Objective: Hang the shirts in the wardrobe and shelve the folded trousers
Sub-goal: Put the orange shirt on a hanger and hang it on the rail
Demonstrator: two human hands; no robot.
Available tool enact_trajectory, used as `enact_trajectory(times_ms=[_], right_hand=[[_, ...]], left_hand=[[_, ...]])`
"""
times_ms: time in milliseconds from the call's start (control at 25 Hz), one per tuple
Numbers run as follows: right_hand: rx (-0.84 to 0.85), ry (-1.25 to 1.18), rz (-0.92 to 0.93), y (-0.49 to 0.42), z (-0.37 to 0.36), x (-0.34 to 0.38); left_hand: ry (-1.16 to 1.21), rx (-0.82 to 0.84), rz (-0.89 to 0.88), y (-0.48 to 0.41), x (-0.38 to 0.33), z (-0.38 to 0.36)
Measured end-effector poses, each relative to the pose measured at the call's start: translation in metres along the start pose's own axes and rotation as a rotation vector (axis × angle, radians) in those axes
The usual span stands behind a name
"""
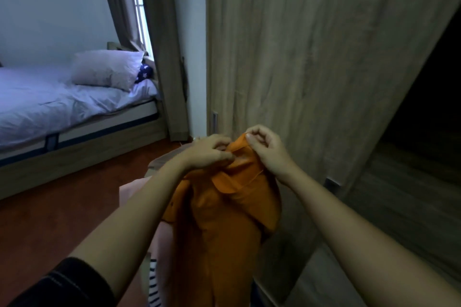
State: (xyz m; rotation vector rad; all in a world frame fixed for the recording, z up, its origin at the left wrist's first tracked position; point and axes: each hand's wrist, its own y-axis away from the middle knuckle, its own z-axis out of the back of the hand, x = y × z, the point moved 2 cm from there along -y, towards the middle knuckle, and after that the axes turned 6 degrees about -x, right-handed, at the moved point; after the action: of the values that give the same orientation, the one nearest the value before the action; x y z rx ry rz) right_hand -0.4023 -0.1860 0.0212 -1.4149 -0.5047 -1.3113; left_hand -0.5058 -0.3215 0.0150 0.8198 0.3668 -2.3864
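An orange collared shirt (219, 219) hangs in front of me, held up at its top. My left hand (209, 151) grips the fabric by the collar on the left side. My right hand (265, 148) pinches the collar's upper edge on the right. The rest of the shirt droops down between my forearms. The wooden wardrobe door (299, 57) stands just behind my hands, and the dark open wardrobe interior (424, 119) lies to the right. No hanger shows.
A bed (62, 107) with a white sheet and a pillow (107, 70) stands at the left, under a curtained window (139, 7). Below the shirt lie more clothes, among them a pale pink piece (132, 194) and a striped one (153, 279). The floor is reddish brown.
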Motion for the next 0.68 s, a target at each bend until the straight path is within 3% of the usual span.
enact_trajectory(times_ms=[80, 240, 400, 560, 680], right_hand=[[-0.128, -0.088, 0.007, 0.020, 0.036, 0.023], [-0.286, -0.122, -0.014, 0.062, 0.108, 0.062], [-0.209, 0.108, -0.071, 0.116, 0.191, 0.092], [-0.012, 0.351, -0.139, 0.166, 0.257, 0.121], [0.002, 0.820, -0.135, 0.203, 0.298, 0.126]], left_hand=[[0.013, -0.008, -0.058, 0.010, -0.032, -0.008], [-0.192, -0.089, -0.114, 0.026, -0.066, -0.025], [0.268, -0.075, -0.160, 0.043, -0.123, -0.025], [0.308, 0.003, -0.210, 0.055, -0.180, -0.032], [0.370, -0.191, -0.197, 0.061, -0.214, -0.055]])
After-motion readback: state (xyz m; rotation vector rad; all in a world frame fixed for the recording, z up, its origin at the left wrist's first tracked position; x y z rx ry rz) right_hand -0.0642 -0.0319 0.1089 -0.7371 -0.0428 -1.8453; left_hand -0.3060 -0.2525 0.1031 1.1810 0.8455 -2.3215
